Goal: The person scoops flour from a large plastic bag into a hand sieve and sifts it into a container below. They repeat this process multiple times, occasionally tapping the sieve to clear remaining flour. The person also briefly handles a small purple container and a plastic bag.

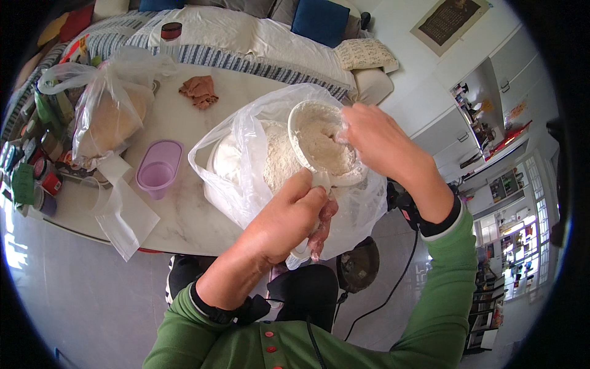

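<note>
My left hand [295, 212] grips the long handle of a white round-rimmed vessel [299, 148], with its fingers wrapped beneath the handle. The vessel is tilted and holds pale flour [320, 140]. At its right rim, my right hand [375, 136] has floury, bent fingers reaching into the flour; their tips are hidden, so whether they pinch anything does not show. Below the vessel lies an open clear plastic bag [251, 157] with more flour [279, 159] in it. The bag's near right side hangs past the table edge.
A lilac plastic container [159, 168] stands left on the marble-look table [193, 226]. Nearby are a tied plastic bag [113, 115], a brown cloth [199, 91], a clear packet [126, 217] and several jars [46, 175]. A sofa [258, 34] borders the far side; a black cable [401, 286] crosses the floor.
</note>
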A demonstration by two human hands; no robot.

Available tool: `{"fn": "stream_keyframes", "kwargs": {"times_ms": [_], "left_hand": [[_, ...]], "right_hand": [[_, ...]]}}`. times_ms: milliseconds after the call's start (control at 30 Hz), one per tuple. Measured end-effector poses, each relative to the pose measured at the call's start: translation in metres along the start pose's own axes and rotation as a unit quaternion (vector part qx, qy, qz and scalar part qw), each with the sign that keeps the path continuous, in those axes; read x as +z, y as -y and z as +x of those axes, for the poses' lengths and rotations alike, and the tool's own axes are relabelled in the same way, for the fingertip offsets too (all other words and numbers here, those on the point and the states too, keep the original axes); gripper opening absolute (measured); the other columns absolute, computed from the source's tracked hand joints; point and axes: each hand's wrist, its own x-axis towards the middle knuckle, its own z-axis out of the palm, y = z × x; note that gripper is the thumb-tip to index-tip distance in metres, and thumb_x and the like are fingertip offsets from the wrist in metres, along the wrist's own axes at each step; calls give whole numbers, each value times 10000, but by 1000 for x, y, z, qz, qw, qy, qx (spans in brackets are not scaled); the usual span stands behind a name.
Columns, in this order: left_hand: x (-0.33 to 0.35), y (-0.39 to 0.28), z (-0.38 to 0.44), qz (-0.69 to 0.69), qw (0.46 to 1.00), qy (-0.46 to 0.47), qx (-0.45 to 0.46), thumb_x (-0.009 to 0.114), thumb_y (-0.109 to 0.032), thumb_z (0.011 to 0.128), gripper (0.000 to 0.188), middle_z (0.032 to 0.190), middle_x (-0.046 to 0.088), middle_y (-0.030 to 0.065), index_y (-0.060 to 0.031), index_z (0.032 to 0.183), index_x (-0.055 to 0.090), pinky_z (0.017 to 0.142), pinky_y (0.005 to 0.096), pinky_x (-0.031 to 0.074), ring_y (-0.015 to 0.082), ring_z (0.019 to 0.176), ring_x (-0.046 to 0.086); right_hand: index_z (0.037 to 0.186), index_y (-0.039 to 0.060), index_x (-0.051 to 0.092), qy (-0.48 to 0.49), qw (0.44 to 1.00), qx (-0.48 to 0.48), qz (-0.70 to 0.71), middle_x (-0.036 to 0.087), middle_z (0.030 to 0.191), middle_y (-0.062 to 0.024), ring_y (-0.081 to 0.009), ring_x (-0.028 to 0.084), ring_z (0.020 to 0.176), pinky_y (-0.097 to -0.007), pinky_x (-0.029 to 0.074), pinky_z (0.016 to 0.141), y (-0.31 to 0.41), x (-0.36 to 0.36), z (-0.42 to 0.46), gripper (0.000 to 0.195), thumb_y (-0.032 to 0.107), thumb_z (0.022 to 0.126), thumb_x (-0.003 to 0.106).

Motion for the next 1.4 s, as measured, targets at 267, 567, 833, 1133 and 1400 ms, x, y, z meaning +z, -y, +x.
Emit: {"fn": "stream_keyframes", "kwargs": {"times_ms": [267,567,833,1133,1400], "left_hand": [[0,3,2,22,1000,18,-8,374,-101,921,97,729,448,80,-32,863,337,378,307,427,140,432,432],[1,0,0,8,1000,7,-1,371,-115,930,96,726,444,67,-41,875,344,369,300,428,119,427,408],[3,0,0,26,1000,1,2,382,-129,938,111,721,450,69,-48,873,341,368,304,424,123,420,407],[1,1,1,7,1000,16,2,369,-125,941,101,716,442,60,-43,887,342,368,294,422,120,424,409],[-1,-1,0,-7,1000,-19,0,371,-128,942,103,721,443,63,-48,883,344,367,299,426,121,426,404]], "right_hand": [[820,43,670,-70,989,-69,114,565,880,-145,-331,558,916,-411,457,784,9,3,9,154,-12,718,568],[812,24,639,64,988,-59,124,515,881,-131,-310,521,907,-399,420,759,0,1,-7,123,12,734,544],[813,2,632,-63,997,-30,13,514,867,-137,-309,524,909,-394,424,761,-2,1,2,100,43,755,561],[849,31,671,46,985,-17,167,550,877,-148,-322,549,925,-400,449,792,13,-1,1,180,-35,726,558],[1003,61,694,-21,990,14,138,500,860,-142,-313,540,868,-356,430,773,-4,-5,-4,308,-26,753,535]]}}
